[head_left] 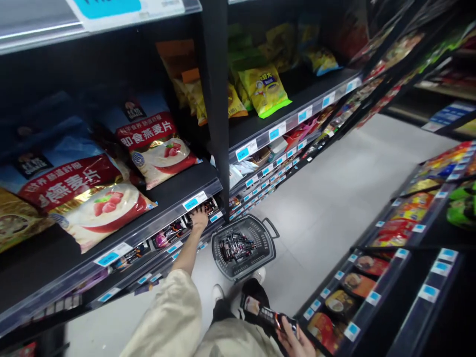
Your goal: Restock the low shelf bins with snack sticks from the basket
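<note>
My left hand (199, 218) reaches into a lower shelf on the left, its fingers stretched out over small dark packets (210, 206). Whether it touches them is hard to make out. Low at the bottom of the view, my right hand (295, 342) is closed around long dark printed packets (267, 315); how many is unclear. A grey plastic basket (217, 255) stands on the floor between the shelves, just ahead of my feet. In it lies a heap of similar small dark packets (238, 246).
Blue and red oatmeal bags (152, 134) fill the shelf above my left hand. Past a black upright post (217, 99) are yellow snack bags (265, 89). Another shelf rack (372, 267) with packaged food borders the aisle on the right. Grey floor (327, 188) runs between.
</note>
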`<state>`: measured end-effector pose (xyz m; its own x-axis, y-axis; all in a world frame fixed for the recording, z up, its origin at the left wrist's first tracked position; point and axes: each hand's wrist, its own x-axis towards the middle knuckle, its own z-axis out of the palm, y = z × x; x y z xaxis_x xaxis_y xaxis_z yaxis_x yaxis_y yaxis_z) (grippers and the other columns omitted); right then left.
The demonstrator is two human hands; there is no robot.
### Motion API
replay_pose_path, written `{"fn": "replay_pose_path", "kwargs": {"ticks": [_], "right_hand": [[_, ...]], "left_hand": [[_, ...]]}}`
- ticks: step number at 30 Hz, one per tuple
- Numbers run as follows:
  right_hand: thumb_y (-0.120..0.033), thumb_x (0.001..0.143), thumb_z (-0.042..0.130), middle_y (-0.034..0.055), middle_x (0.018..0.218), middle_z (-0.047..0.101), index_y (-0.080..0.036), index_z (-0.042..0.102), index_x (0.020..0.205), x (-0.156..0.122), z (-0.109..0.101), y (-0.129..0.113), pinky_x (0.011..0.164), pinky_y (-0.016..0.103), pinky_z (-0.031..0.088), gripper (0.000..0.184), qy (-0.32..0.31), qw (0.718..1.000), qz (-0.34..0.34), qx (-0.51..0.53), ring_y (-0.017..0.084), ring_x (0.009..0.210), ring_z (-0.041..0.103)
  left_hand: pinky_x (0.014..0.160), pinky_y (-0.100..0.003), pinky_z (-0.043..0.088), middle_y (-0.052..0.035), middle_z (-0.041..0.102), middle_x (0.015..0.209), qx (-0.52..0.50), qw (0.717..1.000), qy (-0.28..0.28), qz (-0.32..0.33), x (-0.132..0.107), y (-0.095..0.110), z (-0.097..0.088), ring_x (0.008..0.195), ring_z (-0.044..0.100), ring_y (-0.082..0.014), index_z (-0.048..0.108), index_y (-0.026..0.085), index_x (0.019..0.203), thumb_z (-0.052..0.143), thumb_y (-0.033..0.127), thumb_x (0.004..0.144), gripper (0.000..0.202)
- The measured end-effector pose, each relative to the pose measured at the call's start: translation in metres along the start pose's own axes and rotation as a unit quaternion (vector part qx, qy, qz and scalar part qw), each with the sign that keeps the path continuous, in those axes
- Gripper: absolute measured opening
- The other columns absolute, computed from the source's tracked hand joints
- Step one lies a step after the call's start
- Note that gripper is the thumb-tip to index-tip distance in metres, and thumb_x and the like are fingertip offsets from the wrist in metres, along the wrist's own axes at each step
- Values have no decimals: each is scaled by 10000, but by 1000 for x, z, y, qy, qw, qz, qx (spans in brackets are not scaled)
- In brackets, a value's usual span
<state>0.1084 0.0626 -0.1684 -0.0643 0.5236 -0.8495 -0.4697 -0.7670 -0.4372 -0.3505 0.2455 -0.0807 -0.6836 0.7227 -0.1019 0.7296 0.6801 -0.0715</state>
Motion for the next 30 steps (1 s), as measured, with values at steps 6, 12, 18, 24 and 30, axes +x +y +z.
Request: {"fn": "replay_pose_path", "kwargs": {"ticks": [6,12,18,24,30], "right_hand": [[-455,300,1043,39,741,780,-155,746,784,5,23,-10,575,268,635,643,-30,1000,5,2,223,636,754],[-594,446,988,64,823,788,-143,749,819,-20,79,-49,629,289,628,632,-72,995,-68,-13,234,692,761],[-648,610,905,78,829,776,-148,755,813,-30,112,-62,654,329,598,560,-114,980,-140,-78,231,667,734],[-633,620,886,85,786,770,-150,748,790,-32,120,-45,676,376,601,530,-125,978,-145,-83,256,654,728],[-625,710,829,164,1026,804,-136,779,950,-41,116,-44,708,365,608,547,-227,964,-104,-91,275,791,768]], "left_hand": [[1110,-733,365,-252,469,1577,7,999,31,16,-15,-4,5,1435,432,-466,461,152,1580,389,344,1045,573],[1271,-544,260,-236,362,1653,-34,992,69,101,-50,0,-20,1547,309,-348,360,56,1607,401,149,998,617],[1210,-461,428,-123,625,1447,-298,859,30,416,-184,10,-17,1385,541,-242,580,228,1441,471,357,1066,411],[1239,-493,392,-113,599,1491,-279,795,-26,538,-253,19,9,1414,525,-216,606,250,1433,457,102,1014,469],[1292,-507,305,-104,661,1397,-306,817,20,489,-200,-9,1,1366,574,-182,606,225,1427,346,10,969,568]]}}
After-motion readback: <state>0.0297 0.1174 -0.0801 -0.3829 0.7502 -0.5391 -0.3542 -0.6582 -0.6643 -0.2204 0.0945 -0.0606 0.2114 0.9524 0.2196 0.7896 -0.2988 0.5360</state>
